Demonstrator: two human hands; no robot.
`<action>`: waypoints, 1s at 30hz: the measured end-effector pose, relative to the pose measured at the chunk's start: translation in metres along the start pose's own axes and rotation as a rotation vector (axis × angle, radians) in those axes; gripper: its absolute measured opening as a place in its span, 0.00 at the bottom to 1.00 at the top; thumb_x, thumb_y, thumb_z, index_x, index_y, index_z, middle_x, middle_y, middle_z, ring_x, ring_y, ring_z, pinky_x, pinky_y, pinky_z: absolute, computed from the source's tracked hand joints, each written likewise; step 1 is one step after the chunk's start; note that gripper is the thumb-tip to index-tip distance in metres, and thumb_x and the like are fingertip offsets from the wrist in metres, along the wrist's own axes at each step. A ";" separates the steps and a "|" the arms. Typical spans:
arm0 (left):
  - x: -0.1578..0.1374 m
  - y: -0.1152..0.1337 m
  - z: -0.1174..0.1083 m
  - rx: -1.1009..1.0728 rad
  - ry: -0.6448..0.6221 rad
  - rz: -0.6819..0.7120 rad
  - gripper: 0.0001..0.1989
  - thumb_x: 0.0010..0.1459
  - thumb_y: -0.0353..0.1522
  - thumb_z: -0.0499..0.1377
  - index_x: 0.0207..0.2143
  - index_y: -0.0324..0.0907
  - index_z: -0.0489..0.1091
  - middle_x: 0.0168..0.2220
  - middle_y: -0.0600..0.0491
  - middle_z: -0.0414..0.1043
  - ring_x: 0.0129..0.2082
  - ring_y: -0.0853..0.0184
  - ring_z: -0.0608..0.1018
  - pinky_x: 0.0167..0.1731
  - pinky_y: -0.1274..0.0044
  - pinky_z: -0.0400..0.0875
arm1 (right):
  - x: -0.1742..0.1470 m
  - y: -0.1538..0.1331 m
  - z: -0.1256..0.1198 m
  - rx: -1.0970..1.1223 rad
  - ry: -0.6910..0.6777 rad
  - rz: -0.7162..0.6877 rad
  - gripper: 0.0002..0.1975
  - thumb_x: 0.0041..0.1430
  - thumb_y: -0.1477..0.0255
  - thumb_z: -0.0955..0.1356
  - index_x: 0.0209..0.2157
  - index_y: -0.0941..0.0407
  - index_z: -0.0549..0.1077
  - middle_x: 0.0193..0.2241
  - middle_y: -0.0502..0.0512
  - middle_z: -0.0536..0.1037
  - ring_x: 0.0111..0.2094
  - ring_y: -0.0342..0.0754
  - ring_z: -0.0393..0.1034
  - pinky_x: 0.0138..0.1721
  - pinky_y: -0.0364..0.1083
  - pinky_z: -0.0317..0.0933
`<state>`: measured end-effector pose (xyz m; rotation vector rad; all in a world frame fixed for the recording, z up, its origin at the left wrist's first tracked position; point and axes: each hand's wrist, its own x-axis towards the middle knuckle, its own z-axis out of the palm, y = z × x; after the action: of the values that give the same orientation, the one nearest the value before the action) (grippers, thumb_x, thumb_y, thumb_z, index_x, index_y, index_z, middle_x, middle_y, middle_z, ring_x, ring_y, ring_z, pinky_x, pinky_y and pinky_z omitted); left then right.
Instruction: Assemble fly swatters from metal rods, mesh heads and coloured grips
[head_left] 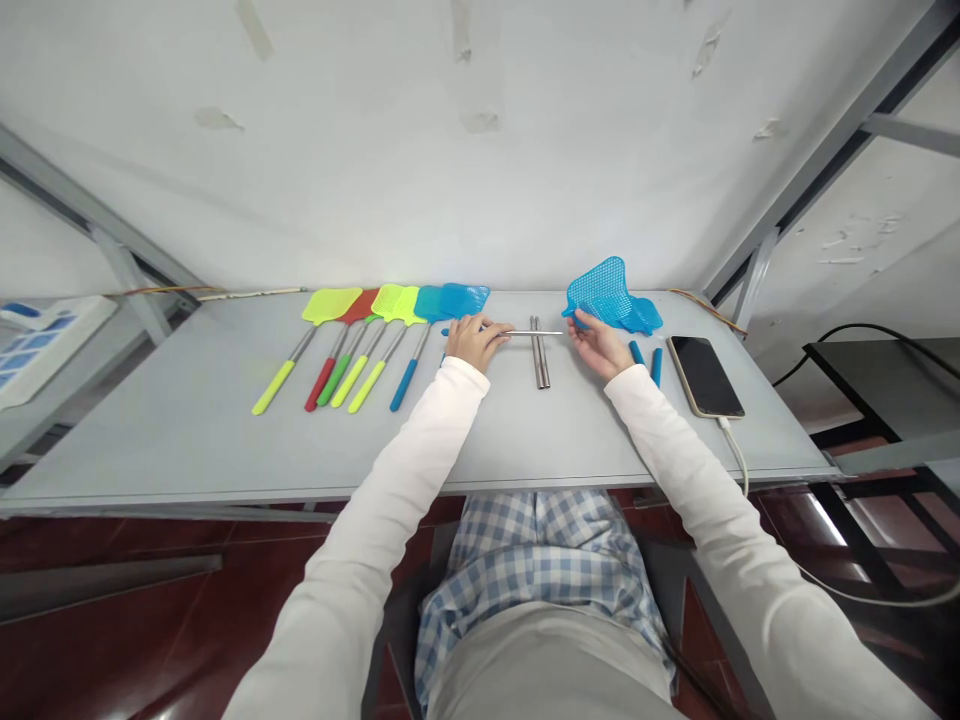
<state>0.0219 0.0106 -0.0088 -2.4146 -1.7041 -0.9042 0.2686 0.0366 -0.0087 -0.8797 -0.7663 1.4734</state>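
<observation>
My left hand (476, 342) is closed on a thin metal rod (536, 333), which points level to the right. A bit of blue shows at the far side of that hand; whether it belongs to the rod is unclear. In my right hand (600, 345), the fingers pinch the neck of a blue fly swatter head (602, 288). The rod's free tip is close to this neck, with a small gap between them. Below the rod, two loose metal rods (539, 360) lie side by side on the table. Another blue swatter head (643, 316) rests behind my right hand.
Several assembled fly swatters, including a yellow one (274, 388) and a red one (321, 384), lie in a row at left on the grey table (187, 430). Two blue handles (656, 366) lie by my right wrist. A phone (705, 375) with a white cable (735, 445) is further right.
</observation>
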 end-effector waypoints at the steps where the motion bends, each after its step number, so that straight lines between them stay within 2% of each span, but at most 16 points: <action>1: 0.000 0.000 0.000 -0.002 0.009 -0.010 0.16 0.64 0.42 0.54 0.47 0.53 0.78 0.39 0.46 0.71 0.44 0.56 0.69 0.45 0.66 0.56 | -0.002 0.000 0.002 0.018 -0.002 0.003 0.09 0.47 0.70 0.75 0.29 0.52 0.72 0.31 0.48 0.77 0.39 0.43 0.74 0.40 0.43 0.72; 5: 0.000 -0.002 0.000 -0.024 0.045 -0.044 0.16 0.64 0.42 0.54 0.47 0.53 0.77 0.40 0.46 0.71 0.43 0.56 0.70 0.46 0.66 0.57 | -0.007 0.000 0.006 0.033 0.008 0.020 0.08 0.48 0.71 0.75 0.28 0.52 0.72 0.30 0.49 0.78 0.39 0.44 0.74 0.38 0.42 0.73; 12: -0.001 0.000 0.000 -0.045 0.062 -0.084 0.16 0.64 0.43 0.54 0.48 0.53 0.77 0.40 0.46 0.72 0.43 0.56 0.70 0.46 0.67 0.57 | -0.012 0.000 0.012 0.102 0.038 0.093 0.06 0.51 0.75 0.74 0.27 0.53 0.73 0.29 0.46 0.77 0.35 0.39 0.74 0.45 0.40 0.71; 22: 0.000 -0.003 0.000 -0.054 0.067 -0.057 0.19 0.65 0.46 0.50 0.49 0.54 0.77 0.39 0.46 0.73 0.41 0.57 0.70 0.43 0.67 0.57 | -0.018 0.007 0.012 0.067 0.008 0.022 0.10 0.45 0.72 0.78 0.29 0.52 0.75 0.31 0.45 0.79 0.41 0.41 0.75 0.51 0.42 0.70; 30: -0.002 0.014 -0.006 -0.054 0.052 -0.028 0.18 0.65 0.44 0.50 0.50 0.58 0.76 0.36 0.46 0.73 0.40 0.55 0.69 0.43 0.65 0.55 | -0.026 0.017 0.020 0.066 0.041 -0.016 0.11 0.44 0.69 0.78 0.26 0.52 0.74 0.29 0.47 0.78 0.39 0.44 0.75 0.52 0.45 0.70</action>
<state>0.0318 0.0013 -0.0010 -2.3841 -1.7211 -1.0203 0.2431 0.0096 -0.0111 -0.8499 -0.6892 1.4541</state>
